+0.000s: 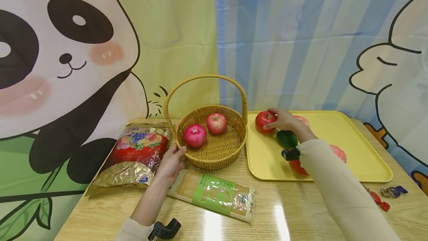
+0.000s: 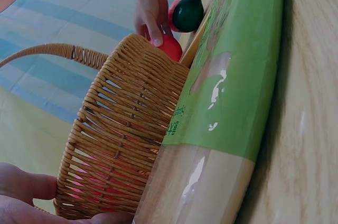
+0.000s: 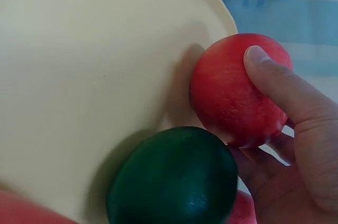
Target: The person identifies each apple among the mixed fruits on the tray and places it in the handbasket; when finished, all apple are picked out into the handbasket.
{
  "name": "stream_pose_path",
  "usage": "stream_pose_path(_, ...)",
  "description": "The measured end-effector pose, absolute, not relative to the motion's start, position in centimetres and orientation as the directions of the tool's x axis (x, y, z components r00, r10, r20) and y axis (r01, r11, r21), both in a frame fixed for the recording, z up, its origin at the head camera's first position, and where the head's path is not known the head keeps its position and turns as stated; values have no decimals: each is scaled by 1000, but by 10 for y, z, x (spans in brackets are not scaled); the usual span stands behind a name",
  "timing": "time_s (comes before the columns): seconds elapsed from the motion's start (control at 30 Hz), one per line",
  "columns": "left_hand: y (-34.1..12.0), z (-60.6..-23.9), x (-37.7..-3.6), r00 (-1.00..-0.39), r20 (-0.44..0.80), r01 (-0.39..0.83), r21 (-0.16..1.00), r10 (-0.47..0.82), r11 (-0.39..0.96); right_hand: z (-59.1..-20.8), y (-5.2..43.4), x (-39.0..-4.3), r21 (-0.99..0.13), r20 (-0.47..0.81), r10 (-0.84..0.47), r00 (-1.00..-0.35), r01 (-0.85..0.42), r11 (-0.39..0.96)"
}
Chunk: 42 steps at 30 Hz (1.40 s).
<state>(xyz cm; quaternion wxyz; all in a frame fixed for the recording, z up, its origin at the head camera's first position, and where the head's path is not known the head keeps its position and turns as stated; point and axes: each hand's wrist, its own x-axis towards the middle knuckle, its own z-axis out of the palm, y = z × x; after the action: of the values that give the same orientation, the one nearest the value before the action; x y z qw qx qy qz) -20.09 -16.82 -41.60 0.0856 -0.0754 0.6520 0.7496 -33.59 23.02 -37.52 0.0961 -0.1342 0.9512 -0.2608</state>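
My right hand (image 1: pixel 284 119) grips a red apple (image 1: pixel 265 121) at the back left corner of the yellow tray (image 1: pixel 354 137); the right wrist view shows the fingers (image 3: pixel 274 84) curled round the apple (image 3: pixel 232 92). A dark green fruit (image 1: pixel 287 139) lies just beside it on the tray. My left hand (image 1: pixel 172 161) holds the near left rim of the wicker basket (image 1: pixel 214 155), which contains two red apples (image 1: pixel 195 135). In the left wrist view the basket wall (image 2: pixel 121 139) fills the middle and my left hand (image 2: pixel 31 197) is at the bottom left.
A pack of noodles with a green label (image 1: pixel 214 193) lies in front of the basket. A red and gold snack bag (image 1: pixel 137 151) sits to the left. More red fruit (image 1: pixel 338 152) lies on the tray under my forearm. Wrapped candies (image 1: pixel 388 194) lie at the right.
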Motion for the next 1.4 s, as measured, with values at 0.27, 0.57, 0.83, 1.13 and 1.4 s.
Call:
stream_pose_path(0.27, -168, -416, -200, -974, -223, -225, 965, 28, -138, -347, 236, -320, -570, -84, -443, -892, -322, 756)
stream_pose_path(0.57, -169, -414, -198, -971, -236, -238, 964, 34, -121, -317, 230, -290, -634, -58, -634, -771, -462, 620)
stream_pose_path(0.83, -168, -413, -197, -970, -242, -243, 963, 27, -119, -310, 177, -277, -736, -58, -742, -668, -474, 484)
stream_pose_path(1.13, -168, -415, -199, -973, -228, -231, 964, 32, -130, -332, 106, -288, -618, -112, -764, -635, -558, 555)
stream_pose_path(1.4, -168, -416, -200, -975, -222, -224, 964, 32, -141, -352, 68, -288, -594, -144, -780, -609, -577, 560)
